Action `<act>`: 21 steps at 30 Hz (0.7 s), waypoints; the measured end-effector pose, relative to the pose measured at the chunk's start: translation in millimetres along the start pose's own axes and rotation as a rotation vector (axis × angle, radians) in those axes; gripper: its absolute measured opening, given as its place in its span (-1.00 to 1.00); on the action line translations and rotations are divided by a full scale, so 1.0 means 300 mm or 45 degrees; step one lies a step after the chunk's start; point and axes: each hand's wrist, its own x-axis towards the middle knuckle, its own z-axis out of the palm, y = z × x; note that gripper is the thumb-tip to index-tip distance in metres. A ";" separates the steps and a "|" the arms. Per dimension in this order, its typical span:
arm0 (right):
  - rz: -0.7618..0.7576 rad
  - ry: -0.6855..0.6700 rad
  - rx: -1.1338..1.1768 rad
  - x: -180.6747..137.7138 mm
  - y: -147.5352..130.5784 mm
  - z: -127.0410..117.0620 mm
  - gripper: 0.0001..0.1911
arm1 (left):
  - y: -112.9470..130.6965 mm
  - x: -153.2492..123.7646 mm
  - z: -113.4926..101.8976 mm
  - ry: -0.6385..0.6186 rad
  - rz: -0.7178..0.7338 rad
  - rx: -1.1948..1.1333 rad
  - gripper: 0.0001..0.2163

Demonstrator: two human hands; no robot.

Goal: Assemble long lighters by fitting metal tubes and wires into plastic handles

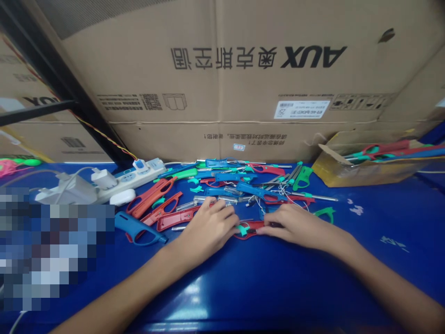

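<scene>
On the blue table lies a red lighter casing [255,225], a half shell with a small green trigger piece [243,230] on it. My left hand [212,227] is closed at the casing's left end, fingertips beside the green piece. From the other side, my right hand [292,223] pinches the casing's right end; something dark shows between its fingers, too small to name. Just beyond my hands is a loose pile of lighter parts, with a blue casing [260,191], a red casing [177,218], metal tubes and thin white wires.
A cardboard box [368,171] of lighter parts stands at the right. A white power strip [139,176] with plugged-in chargers lies at the left, near a blue casing [139,229]. A large carton [222,93] walls off the back. The left foreground is blurred out.
</scene>
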 end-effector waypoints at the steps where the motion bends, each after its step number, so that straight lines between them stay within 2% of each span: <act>1: -0.001 -0.002 0.001 0.001 0.000 0.001 -0.52 | -0.001 0.000 0.003 0.002 -0.010 -0.001 -0.84; 9: 0.003 -0.033 0.040 0.008 -0.005 -0.002 -0.53 | -0.001 0.010 0.022 0.022 -0.034 0.036 -0.74; 15: 0.013 -0.041 0.033 0.010 -0.006 0.000 -0.55 | 0.003 0.012 0.034 0.095 -0.033 0.035 -0.69; 21: 0.010 -0.039 0.017 0.010 -0.007 0.002 -0.58 | -0.002 0.015 0.036 0.068 -0.025 0.008 -0.67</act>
